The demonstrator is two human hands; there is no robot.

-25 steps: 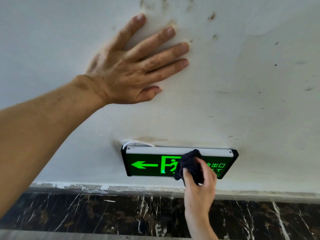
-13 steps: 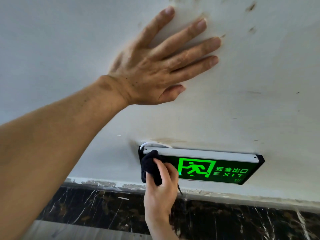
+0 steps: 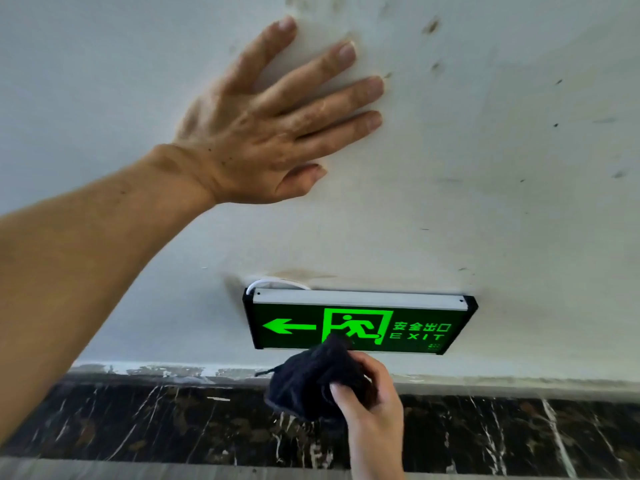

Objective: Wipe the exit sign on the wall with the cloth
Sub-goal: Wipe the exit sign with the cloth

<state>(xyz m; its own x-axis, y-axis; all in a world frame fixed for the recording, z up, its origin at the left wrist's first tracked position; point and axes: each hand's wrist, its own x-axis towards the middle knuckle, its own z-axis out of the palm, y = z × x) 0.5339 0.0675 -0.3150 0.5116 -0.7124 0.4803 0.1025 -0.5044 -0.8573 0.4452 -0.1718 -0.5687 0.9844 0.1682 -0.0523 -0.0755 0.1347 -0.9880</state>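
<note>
A lit green exit sign with a black frame and a white top strip is fixed low on the white wall; it shows an arrow, a running figure and the word EXIT. My right hand grips a bunched black cloth just below the sign's lower edge, with the cloth's top overlapping the sign's bottom middle. My left hand lies flat on the wall above the sign, fingers spread, holding nothing.
The white wall carries scuffs and dark marks. A black marble skirting with white veins runs beneath the sign. A thin white cable loops out behind the sign's top left corner.
My right hand has drawn the cloth from the sign's left end down below its lower edge, uncovering the arrow. The left hand stays pressed flat on the wall.
</note>
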